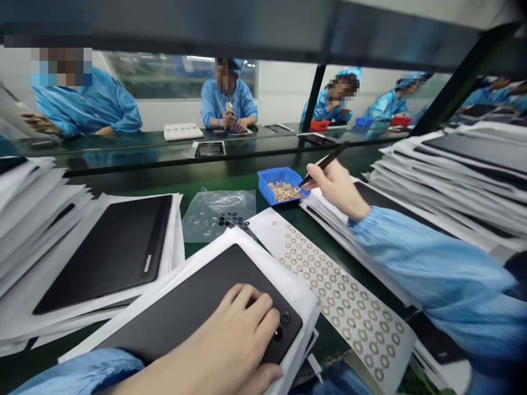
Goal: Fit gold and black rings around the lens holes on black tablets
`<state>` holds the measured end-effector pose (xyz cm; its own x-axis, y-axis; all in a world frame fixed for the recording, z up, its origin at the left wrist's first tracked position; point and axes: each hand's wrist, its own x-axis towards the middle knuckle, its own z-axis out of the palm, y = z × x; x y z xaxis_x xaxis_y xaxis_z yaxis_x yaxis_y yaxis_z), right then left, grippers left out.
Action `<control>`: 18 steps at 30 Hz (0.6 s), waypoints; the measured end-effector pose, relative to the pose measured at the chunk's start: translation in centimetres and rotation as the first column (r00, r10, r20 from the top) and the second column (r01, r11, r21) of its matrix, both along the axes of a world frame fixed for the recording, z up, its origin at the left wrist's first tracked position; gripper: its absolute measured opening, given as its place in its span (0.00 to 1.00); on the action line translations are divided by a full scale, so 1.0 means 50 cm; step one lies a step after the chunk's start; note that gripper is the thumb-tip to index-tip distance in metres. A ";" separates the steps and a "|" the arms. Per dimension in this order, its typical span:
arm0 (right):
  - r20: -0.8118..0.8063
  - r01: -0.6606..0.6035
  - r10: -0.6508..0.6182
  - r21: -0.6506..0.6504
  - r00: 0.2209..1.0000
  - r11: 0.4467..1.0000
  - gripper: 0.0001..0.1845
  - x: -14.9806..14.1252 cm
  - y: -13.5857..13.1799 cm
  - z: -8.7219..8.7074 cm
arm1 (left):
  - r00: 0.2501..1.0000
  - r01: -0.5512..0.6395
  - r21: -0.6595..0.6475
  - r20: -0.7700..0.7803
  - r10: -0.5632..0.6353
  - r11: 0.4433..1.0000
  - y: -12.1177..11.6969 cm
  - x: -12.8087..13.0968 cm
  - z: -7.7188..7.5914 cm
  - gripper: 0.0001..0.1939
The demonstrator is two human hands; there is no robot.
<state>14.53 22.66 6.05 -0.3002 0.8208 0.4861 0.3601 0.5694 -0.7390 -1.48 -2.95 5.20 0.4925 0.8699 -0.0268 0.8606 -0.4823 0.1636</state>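
My left hand (242, 334) lies over a black tablet back cover (177, 307), its fingers bent and pressed on the surface beside the camera rings, thumb at the near edge. White paper sheets lie under this cover. Black tweezers (325, 163) are pinched in my right hand (338, 189), which is closed. Their tips reach into a blue bin (265, 192) holding many small gold-coloured rings (284, 191). Between my hands lies a white sheet (267, 225) with rows of ring-shaped stickers (346, 307).
A clear plastic bag (201, 219) with small black rings lies beyond the cover. Stacks of covers and paper stand left (37, 236) and right (453, 181). Another black cover (107, 252) lies left. Across the bench several co-workers in blue (230, 99) sit under an overhead beam (185, 33).
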 end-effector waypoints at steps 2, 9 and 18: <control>0.053 0.012 -0.013 0.016 0.999 1.000 0.05 -0.030 0.062 -0.015 | 1.000 -0.016 -0.020 0.021 0.017 1.000 0.002 0.000 0.003 0.13; 0.268 -0.022 0.008 0.046 0.963 0.999 0.06 -0.069 0.112 -0.033 | 0.998 -0.020 -0.124 0.064 0.028 0.992 0.005 -0.005 0.014 0.08; 0.562 -0.452 0.385 -0.021 0.732 0.892 0.12 -0.226 0.001 -0.117 | 0.891 -0.285 0.001 0.369 0.264 0.959 0.119 -0.173 -0.048 0.10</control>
<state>3.26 22.73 0.17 -0.8386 0.5002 0.2159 0.3824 0.8227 -0.4207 -10.11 3.01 2.78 0.2005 0.9669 0.1576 0.8466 -0.2520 0.4689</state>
